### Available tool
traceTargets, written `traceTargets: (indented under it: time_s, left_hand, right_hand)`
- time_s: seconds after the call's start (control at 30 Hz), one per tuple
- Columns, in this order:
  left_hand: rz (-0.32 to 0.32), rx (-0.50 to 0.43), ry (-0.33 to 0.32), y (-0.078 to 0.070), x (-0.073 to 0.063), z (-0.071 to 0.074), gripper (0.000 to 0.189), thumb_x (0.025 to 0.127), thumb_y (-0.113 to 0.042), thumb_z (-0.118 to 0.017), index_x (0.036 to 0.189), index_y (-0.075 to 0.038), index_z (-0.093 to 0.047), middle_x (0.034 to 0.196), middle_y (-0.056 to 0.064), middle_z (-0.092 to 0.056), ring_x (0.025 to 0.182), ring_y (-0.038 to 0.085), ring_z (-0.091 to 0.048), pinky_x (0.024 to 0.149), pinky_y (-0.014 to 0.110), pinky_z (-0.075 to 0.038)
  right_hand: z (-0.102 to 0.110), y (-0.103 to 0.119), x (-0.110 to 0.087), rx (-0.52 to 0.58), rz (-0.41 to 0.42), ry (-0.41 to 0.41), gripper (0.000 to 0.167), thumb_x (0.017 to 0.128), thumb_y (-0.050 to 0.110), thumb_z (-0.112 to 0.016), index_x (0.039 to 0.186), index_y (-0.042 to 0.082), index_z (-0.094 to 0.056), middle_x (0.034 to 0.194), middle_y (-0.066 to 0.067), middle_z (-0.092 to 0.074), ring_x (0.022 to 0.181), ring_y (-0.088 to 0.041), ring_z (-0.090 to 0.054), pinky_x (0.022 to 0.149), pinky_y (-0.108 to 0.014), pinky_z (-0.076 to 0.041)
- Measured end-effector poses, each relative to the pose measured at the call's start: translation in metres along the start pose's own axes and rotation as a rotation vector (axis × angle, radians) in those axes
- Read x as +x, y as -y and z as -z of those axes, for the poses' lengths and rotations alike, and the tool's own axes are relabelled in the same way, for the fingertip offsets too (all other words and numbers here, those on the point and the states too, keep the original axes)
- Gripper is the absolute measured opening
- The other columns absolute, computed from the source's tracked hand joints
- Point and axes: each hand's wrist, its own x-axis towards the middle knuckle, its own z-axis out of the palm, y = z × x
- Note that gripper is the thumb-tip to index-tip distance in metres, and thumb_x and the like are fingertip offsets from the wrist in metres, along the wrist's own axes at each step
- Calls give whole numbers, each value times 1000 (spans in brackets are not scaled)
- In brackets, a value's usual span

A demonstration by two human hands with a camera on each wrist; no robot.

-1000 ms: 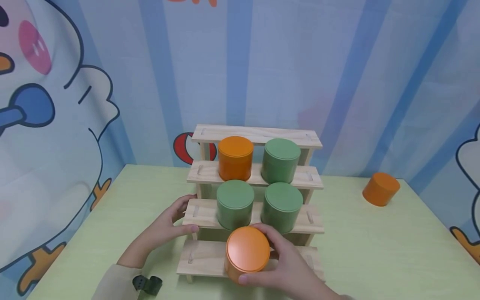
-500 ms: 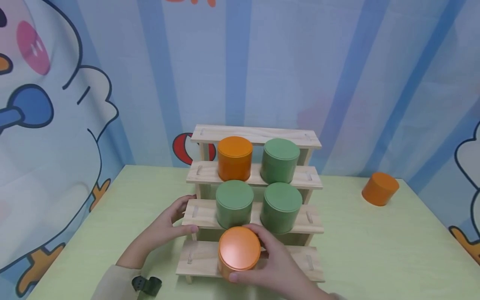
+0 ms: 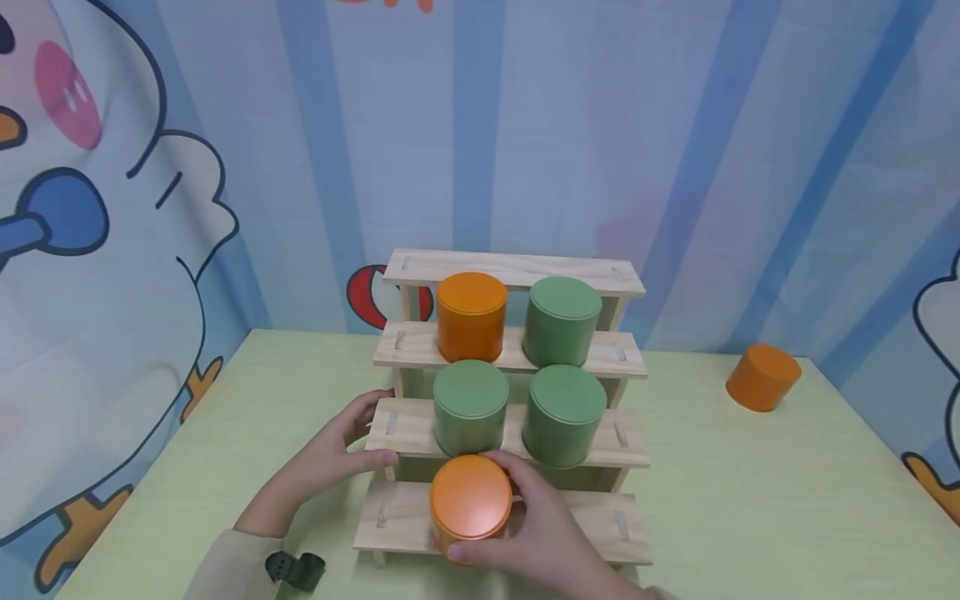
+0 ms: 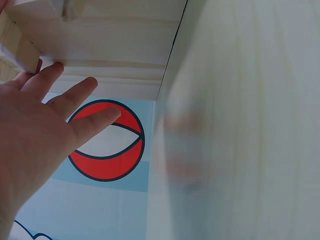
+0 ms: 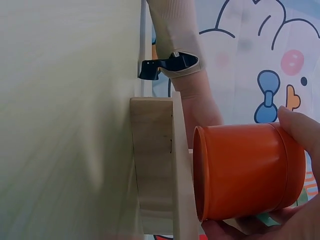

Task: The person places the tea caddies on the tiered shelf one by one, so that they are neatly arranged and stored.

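Observation:
My right hand (image 3: 543, 533) grips an orange round canister (image 3: 471, 500) at the lowest step of a four-tiered wooden stand (image 3: 390, 517). The right wrist view shows the canister's base (image 5: 201, 172) right at the board's edge; whether it bears on the board I cannot tell. My left hand (image 3: 330, 458) is at the stand's left side, thumb by the second step. Its fingers (image 4: 82, 92) look straight and spread in the left wrist view, against or near the wood. Two green canisters (image 3: 470, 408) (image 3: 564, 417) stand on the second step.
On the third step stand another orange canister (image 3: 471, 317) and a green one (image 3: 562, 321). A further orange canister (image 3: 762, 379) sits tilted-looking at the table's back right. A patterned blue cloth (image 3: 540, 150) rises behind the table (image 3: 720, 500).
My right hand has shifted the orange canister a little to the left along the lowest step. My left hand stays in place at the stand's side.

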Motion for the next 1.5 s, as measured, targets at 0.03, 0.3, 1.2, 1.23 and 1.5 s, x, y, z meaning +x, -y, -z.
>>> traceTargets:
  time_s: [0.03,0.3,1.2,1.23,1.5]
  left_hand:
    - [1,-1,0,0,0,0,72,87,-20,-72,145,-5,-32,140,20,-49,131,45,-41,105,67,-28]
    - [3,8,1,0,0,0,73,87,-21,-72,145,-5,-32,141,20,-48,131,44,-41,105,67,-28]
    - [11,7,-1,0,0,0,73,87,-24,-73,145,-7,-33,142,19,-47,131,44,-41,105,67,-28]
    - [11,7,-1,0,-1,0,73,87,-24,-73,145,-7,-33,142,19,-47,131,44,-40,105,67,-28]
    - [15,4,-6,-1,0,-1,74,86,-24,-73,145,-8,-33,143,19,-47,132,44,-40,105,66,-28]
  right_hand:
    - [-1,-1,0,0,0,-1,76,69,29,-88,133,17,-49,129,-5,-53,105,-22,-56,88,-40,-47]
    - [-5,-5,2,7,-12,-11,77,69,31,-88,132,16,-48,129,-4,-53,109,-21,-56,92,-42,-45]
    - [-10,1,6,20,-156,-33,86,67,38,-88,135,15,-40,131,-3,-49,111,-21,-52,96,-50,-42]
    - [-10,1,6,21,-152,-32,86,67,38,-88,135,15,-40,131,-3,-49,111,-21,-52,96,-50,-42]
    - [-7,-1,2,-20,-99,-33,88,68,37,-87,137,14,-39,135,-5,-48,115,-23,-52,98,-51,-41]
